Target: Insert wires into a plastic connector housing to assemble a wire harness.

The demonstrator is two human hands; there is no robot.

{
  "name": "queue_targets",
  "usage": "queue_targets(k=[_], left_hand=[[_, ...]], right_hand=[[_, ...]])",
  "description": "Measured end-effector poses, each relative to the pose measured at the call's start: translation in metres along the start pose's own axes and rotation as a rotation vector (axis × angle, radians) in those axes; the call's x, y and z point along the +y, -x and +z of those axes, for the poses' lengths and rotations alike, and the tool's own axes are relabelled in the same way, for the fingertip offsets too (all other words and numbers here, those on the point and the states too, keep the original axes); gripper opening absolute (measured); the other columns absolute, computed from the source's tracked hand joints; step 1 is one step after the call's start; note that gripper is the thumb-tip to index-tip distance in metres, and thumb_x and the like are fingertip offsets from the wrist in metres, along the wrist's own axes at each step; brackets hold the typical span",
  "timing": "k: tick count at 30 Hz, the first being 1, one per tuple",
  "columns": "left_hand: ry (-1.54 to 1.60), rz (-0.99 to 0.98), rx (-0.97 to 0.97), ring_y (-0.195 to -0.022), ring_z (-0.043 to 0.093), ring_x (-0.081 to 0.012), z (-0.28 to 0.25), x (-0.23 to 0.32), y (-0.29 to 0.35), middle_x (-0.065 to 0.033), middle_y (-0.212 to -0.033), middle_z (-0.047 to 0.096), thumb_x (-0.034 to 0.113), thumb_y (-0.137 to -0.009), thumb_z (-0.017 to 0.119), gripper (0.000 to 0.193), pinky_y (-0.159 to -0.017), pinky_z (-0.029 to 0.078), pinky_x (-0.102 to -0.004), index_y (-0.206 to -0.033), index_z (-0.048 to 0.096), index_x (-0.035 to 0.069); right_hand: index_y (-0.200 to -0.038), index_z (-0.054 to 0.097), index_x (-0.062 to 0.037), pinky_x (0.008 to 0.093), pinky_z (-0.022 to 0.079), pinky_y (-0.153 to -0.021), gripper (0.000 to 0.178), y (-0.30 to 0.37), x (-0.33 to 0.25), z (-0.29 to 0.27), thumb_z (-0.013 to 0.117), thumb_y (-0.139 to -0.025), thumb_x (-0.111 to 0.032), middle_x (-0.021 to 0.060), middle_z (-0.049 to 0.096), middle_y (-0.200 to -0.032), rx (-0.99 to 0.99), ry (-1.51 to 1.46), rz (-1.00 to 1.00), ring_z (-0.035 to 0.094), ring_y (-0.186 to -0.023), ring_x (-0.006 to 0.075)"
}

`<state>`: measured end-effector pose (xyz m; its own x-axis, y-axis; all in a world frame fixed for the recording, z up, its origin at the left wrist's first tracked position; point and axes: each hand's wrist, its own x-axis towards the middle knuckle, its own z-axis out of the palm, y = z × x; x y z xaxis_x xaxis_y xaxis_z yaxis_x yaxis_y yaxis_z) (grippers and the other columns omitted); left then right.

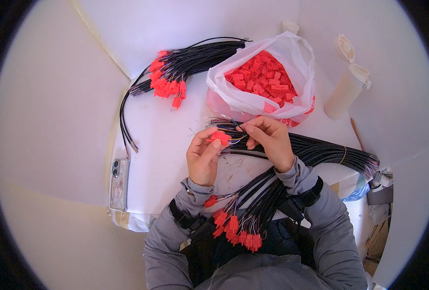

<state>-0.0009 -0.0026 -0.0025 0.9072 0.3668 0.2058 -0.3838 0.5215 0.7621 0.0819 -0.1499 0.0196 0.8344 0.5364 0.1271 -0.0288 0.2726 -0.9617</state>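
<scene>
Between the thumb and fingers of my left hand (202, 157) is a red plastic connector (220, 138). Thin coloured wires run from its right side toward my right hand (271, 141), which pinches a black cable (242, 129) by its stripped end. Beneath my hands lies a long bundle of black cables (316, 147), tied near its right end, with bare wire ends at both sides. Closer to me, a second bundle with red connectors (236, 231) on its ends rests across my lap and the table's front edge.
A white plastic bag (231, 101) full of loose red connectors (265, 77) stands behind my hands. Another cable bundle (200, 58) with red connectors lies at the back left. A phone (120, 184) sits at the left edge, and a cream bottle (346, 92) with its lid up stands at right.
</scene>
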Motion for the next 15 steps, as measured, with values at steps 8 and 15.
queue_targets(k=[8,15], left_hand=[[0.025,-0.055,0.032,-0.093,0.055,-0.0198,0.003,0.003,-0.001,-0.0123,-0.102,0.055,0.001,-0.082,0.051,0.031,-0.083,0.046,-0.0328,-0.112,0.046,-0.002],[0.09,-0.095,-0.003,-0.097,0.053,-0.0212,0.005,0.004,-0.001,-0.0137,-0.108,0.053,-0.001,-0.081,0.052,0.034,-0.085,0.045,-0.034,-0.114,0.045,0.0]], right_hand=[[-0.084,0.054,-0.0006,0.0185,0.041,-0.053,0.015,0.002,-0.008,-0.001,0.048,-0.086,-0.014,0.006,0.058,-0.086,-0.116,-0.053,-0.063,0.049,-0.054,0.0061],[-0.078,0.052,-0.0015,0.0168,0.036,-0.051,0.007,0.002,0.003,-0.001,0.055,-0.081,-0.006,-0.0003,0.053,-0.076,-0.15,0.114,-0.258,0.044,-0.059,0.0029]])
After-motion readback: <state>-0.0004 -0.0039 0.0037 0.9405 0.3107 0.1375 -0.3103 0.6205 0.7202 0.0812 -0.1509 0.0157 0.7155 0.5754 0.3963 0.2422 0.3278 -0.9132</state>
